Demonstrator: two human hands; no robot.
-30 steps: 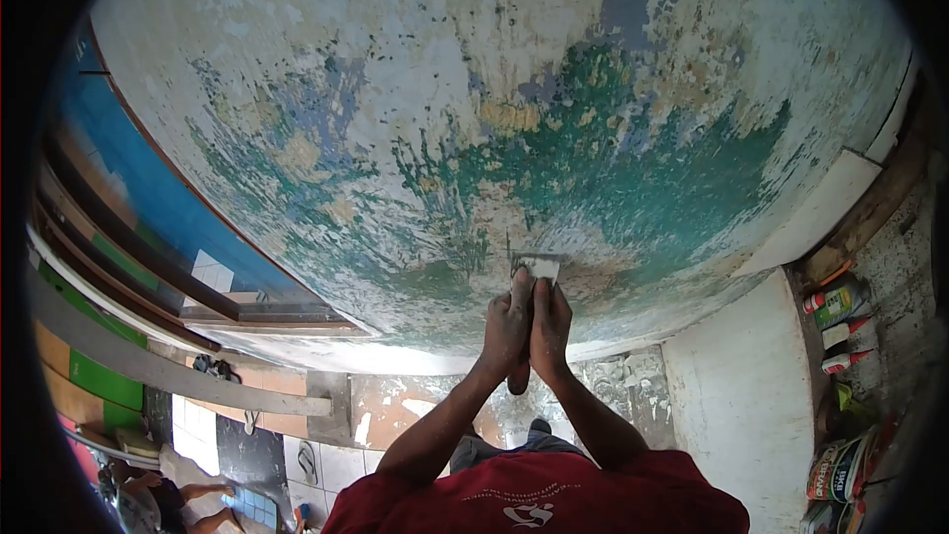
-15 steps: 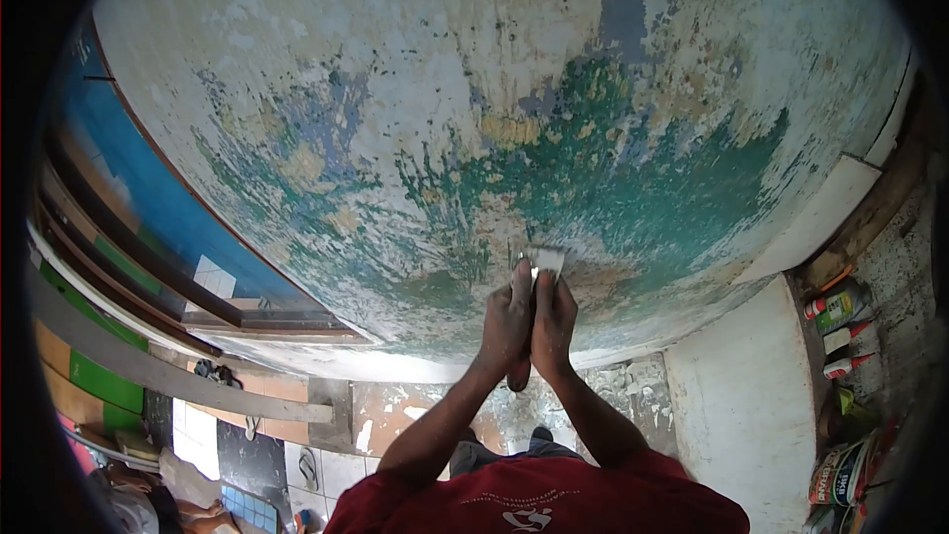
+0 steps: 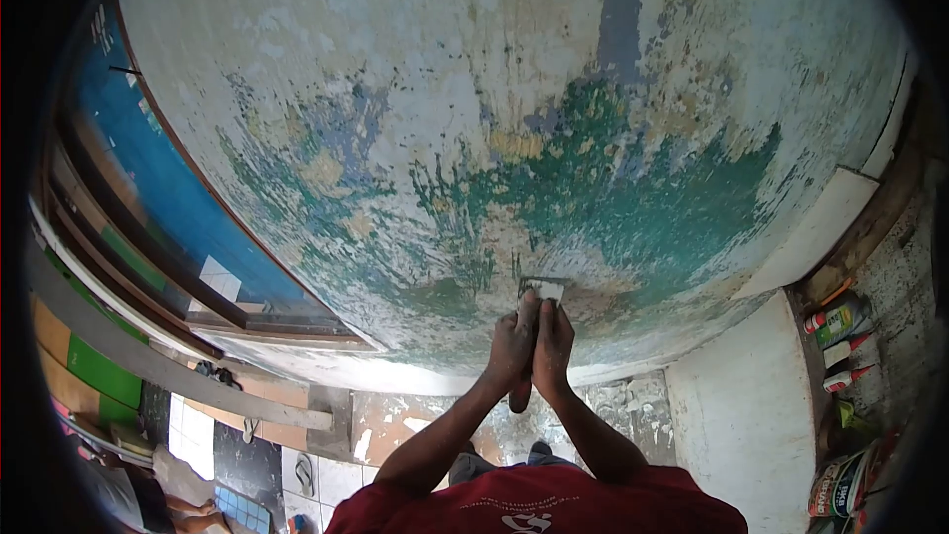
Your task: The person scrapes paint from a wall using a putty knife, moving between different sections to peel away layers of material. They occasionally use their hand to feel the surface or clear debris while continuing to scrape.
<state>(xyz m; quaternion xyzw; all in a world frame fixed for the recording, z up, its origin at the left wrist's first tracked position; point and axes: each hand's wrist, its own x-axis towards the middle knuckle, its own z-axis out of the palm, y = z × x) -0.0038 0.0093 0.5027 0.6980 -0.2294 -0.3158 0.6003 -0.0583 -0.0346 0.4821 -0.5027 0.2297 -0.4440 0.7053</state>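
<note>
Both of my hands are wrapped round the handle of a scraper [image 3: 544, 289], its wide metal blade against the wall [image 3: 474, 20]. My left hand [image 3: 512, 344] grips it from the left, and my right hand [image 3: 552, 341] is pressed close beside it on the right. The dark reddish end of the handle sticks out below the hands. Around the blade the wall shows patchy green, white and bare brownish areas, with purple and yellow spots higher up.
On the left is a blue-paned window [image 3: 178, 178] with a brown frame. Bottles [image 3: 840, 321] and a can [image 3: 838, 489] stand on a ledge at right. A white panel [image 3: 736, 396] is below right. Another person's arm [image 3: 188, 506] and a sandal [image 3: 304, 475] show at lower left.
The scraper and both hands appear slightly lower in view, and the wall's patches have shifted downward too. The grip looks the same.
</note>
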